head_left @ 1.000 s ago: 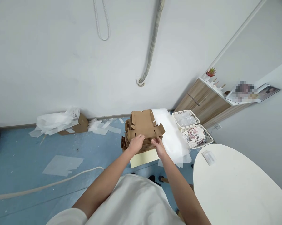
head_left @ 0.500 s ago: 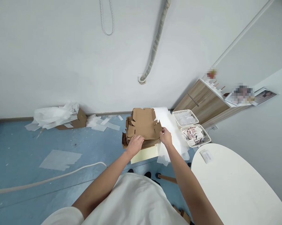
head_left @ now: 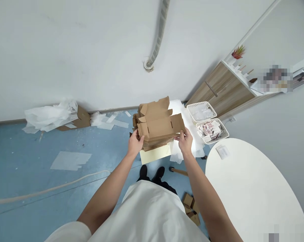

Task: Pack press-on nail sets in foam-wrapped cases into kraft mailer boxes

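A flat, unfolded brown cardboard box blank (head_left: 160,125) is lifted a little off a stack of the same blanks (head_left: 152,145). My left hand (head_left: 135,144) grips its left edge and my right hand (head_left: 185,141) grips its right edge, fingers closed on the card. The stack rests on a pale yellow stool (head_left: 155,154) in front of me. White thin sheets (head_left: 184,134) lie to the right of the stack.
Two white baskets (head_left: 201,112) (head_left: 212,131) sit right of the stack, near a wooden cabinet (head_left: 225,94). A round white table (head_left: 250,188) is at my right. Small cardboard boxes (head_left: 191,208) lie by my feet. White wrap and a box (head_left: 53,116) lie by the wall.
Both hands moved from the near edge of the top blank to its two sides and raised it off the stack. The view has shifted downward.
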Motion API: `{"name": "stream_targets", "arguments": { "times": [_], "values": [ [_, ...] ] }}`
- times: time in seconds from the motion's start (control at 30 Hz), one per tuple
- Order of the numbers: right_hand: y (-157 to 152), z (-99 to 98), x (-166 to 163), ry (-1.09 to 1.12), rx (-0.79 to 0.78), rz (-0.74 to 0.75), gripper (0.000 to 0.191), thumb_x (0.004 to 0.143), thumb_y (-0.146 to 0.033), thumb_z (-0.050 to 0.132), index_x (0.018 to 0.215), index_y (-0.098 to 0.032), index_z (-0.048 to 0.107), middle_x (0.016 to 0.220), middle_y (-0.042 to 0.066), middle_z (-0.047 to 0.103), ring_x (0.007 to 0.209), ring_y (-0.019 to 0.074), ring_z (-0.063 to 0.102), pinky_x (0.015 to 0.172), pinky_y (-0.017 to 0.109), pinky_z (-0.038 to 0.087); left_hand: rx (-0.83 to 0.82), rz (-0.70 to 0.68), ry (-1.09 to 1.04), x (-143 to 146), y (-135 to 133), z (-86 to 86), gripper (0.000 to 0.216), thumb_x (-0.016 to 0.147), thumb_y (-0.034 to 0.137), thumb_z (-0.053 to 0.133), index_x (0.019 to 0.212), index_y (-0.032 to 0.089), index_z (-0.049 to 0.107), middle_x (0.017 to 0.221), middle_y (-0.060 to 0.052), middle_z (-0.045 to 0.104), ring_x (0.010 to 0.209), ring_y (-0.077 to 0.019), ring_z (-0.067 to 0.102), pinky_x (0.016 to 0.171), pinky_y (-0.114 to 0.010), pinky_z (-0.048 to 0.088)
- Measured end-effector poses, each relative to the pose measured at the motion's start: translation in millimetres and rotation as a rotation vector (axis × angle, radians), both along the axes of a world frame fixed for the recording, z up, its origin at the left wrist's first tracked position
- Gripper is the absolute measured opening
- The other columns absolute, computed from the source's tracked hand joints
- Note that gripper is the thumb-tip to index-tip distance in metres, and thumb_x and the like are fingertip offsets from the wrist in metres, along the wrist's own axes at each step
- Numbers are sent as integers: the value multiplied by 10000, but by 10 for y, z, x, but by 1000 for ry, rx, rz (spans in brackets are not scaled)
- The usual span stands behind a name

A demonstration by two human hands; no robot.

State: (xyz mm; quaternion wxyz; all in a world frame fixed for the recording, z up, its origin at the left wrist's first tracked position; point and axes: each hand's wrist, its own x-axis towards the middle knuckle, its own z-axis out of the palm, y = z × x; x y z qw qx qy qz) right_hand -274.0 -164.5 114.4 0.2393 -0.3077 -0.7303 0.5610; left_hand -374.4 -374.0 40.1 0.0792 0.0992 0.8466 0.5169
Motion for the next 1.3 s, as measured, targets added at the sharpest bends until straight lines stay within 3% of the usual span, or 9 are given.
{"name": "stream_targets", "arguments": {
  "times": [0.13,0.27,0.53,0.7,0.93,1.1,1.3],
  "values": [
    [49,-5,217,8,-4,-63,448,813,-419,376,1216,-231,435,1083,62,554,595,99,589,573,285,539,-71,-2,103,74,133,107,302,787,258,477,1061,155,551,943,-89,631,879,-205,586,790,-340,459],
    [177,-29,528,-19,47,-184,404,807,-405,392,1173,-238,435,1108,56,536,612,95,578,529,260,519,-31,-73,178,193,350,234,326,814,280,441,1100,157,537,987,-81,622,895,-189,577,797,-311,450],
    [586,-67,1628,-279,258,-494,262,771,-364,450,972,-199,474,900,43,618,504,101,519,514,258,417,-34,-399,191,601,1222,378,325,803,294,458,1086,175,565,889,-56,642,806,-173,587,757,-293,455],
    [824,-178,2588,-320,221,-717,247,755,-378,449,925,-203,488,895,49,617,564,129,553,557,271,423,-20,-664,194,1230,1987,380,351,786,289,464,1100,167,562,924,-61,644,805,-175,587,771,-296,461],
    [991,-529,3973,-306,-13,-949,270,715,-378,483,911,-193,487,823,50,609,537,129,546,525,260,409,-6,-995,100,2350,2860,232,384,784,282,460,1143,168,535,976,-50,640,816,-155,599,772,-275,476],
    [999,-840,4681,-313,-150,-1033,256,718,-364,471,912,-198,473,863,56,608,502,115,532,538,266,409,-96,-1149,68,2992,3248,20,350,761,262,480,1087,169,566,885,-38,655,757,-152,604,720,-272,481],
    [938,-1151,5151,-264,-303,-1123,257,685,-351,478,894,-202,467,965,83,599,527,122,535,535,269,413,-200,-1231,36,3455,3438,-172,374,771,259,452,1122,176,548,926,-44,652,800,-160,599,720,-283,476]
  ]
}}
